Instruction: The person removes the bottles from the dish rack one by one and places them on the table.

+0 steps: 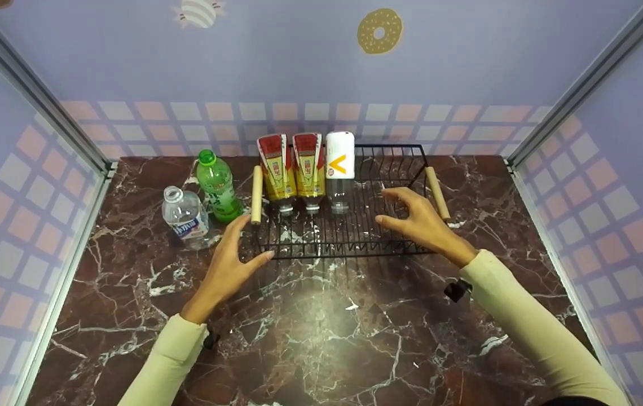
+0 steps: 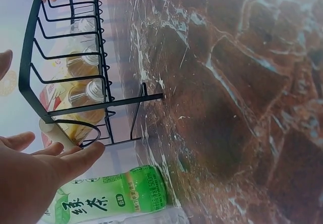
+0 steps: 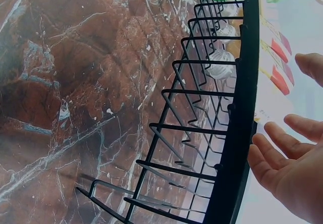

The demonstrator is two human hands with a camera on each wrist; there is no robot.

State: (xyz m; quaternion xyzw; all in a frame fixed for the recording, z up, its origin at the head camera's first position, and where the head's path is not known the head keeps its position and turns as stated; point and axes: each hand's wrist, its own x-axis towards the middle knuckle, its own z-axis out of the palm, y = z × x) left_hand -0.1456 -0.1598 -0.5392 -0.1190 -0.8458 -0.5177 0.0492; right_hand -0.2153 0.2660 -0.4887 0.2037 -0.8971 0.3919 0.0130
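Note:
A black wire dish rack [image 1: 355,256] with wooden handles stands on the marble-patterned tabletop. In its left half lie two red-and-yellow bottles [image 1: 279,169] and a clear bottle with a white label [image 1: 340,155], caps toward the front. My left hand [image 1: 225,270] is spread at the rack's front left corner, fingertips close to the left wooden handle [image 1: 256,194]; in the left wrist view the fingers overlap that handle. Over the rack's right half hovers my right hand [image 1: 420,220], thumb and fingers apart with nothing between them. The right wrist view shows its fingers beside the black rim [image 3: 242,108].
Left of the rack stand a green tea bottle [image 1: 220,189] and a clear water bottle [image 1: 186,217], close together. The right wooden handle [image 1: 437,193] is beyond my right hand. Patterned panels [image 1: 321,67] enclose the tabletop [image 1: 321,332] at the back and both sides.

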